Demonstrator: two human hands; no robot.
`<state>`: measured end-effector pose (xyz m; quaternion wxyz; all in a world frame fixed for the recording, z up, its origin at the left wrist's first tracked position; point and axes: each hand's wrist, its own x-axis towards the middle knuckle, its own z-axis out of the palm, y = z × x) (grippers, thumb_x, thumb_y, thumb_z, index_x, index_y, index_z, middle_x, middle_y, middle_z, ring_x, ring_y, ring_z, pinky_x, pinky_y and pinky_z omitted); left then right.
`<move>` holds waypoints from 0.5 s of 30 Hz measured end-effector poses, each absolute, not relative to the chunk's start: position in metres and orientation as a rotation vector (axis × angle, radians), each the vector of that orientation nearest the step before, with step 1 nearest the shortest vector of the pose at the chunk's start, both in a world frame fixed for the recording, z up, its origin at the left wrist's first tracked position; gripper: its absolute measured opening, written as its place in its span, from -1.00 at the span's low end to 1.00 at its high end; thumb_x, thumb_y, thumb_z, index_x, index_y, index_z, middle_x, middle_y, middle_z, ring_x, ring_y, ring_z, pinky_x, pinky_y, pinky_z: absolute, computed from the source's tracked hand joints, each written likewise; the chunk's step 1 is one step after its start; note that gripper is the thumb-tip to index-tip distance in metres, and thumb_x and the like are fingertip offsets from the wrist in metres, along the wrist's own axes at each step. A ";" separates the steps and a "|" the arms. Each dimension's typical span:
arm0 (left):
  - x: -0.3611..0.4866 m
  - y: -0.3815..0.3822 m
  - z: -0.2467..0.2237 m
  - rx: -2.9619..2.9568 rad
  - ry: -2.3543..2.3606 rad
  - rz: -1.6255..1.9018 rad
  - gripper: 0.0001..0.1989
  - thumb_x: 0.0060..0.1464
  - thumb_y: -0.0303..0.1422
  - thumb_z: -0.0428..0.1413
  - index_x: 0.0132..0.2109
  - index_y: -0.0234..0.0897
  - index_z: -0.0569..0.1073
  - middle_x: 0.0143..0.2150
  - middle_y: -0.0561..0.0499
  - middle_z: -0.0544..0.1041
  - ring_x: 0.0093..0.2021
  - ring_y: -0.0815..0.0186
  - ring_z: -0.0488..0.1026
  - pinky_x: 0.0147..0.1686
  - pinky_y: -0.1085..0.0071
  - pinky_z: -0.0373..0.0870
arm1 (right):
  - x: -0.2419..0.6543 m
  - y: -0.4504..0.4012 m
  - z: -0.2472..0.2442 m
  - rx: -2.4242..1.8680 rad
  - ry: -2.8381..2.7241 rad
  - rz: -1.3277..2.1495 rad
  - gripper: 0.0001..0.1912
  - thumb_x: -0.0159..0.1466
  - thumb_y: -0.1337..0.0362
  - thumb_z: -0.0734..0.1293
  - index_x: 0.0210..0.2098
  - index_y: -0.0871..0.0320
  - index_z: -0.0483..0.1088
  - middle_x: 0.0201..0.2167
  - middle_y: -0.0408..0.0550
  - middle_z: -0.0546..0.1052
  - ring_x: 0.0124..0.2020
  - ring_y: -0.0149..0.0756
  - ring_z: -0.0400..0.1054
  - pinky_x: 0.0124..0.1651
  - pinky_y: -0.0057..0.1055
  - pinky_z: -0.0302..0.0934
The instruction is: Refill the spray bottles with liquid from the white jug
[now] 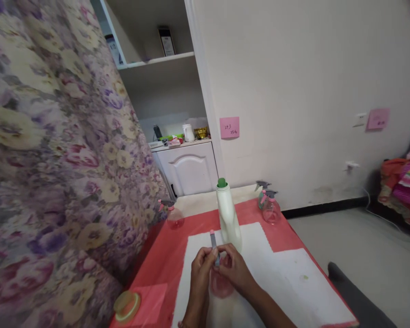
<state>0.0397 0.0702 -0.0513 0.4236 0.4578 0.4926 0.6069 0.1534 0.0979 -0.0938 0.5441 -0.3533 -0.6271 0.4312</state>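
My left hand (pixel 202 269) and my right hand (pixel 235 269) are together at the front of the table, fingers closed around the grey spray head (pixel 213 241), whose pink tip points away from me. Below them a clear pink spray bottle (pixel 220 286) stands on the white sheet, its neck hidden by my fingers. Just behind my hands rises a tall pale green bottle (pixel 229 218) with a green piece (pixel 222 182) in its open mouth.
A pink spray bottle (pixel 175 217) stands at the table's back left, and another (pixel 271 211) at the back right beside a green one (pixel 261 200). A yellowish tape roll (pixel 127 306) lies front left. Floral curtain (pixel 89 182) borders the left side.
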 end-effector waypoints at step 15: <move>0.038 0.072 -0.057 1.136 1.212 1.517 -0.69 -0.06 -0.11 0.25 -0.42 -0.29 0.47 -0.51 0.10 0.43 -0.43 0.35 0.33 -0.36 0.46 0.29 | 0.159 0.097 -0.090 -0.765 -1.557 1.065 -0.73 0.15 0.22 0.34 -0.17 0.10 0.53 -0.34 -0.13 0.45 -0.38 -0.32 0.28 -0.32 -0.43 0.13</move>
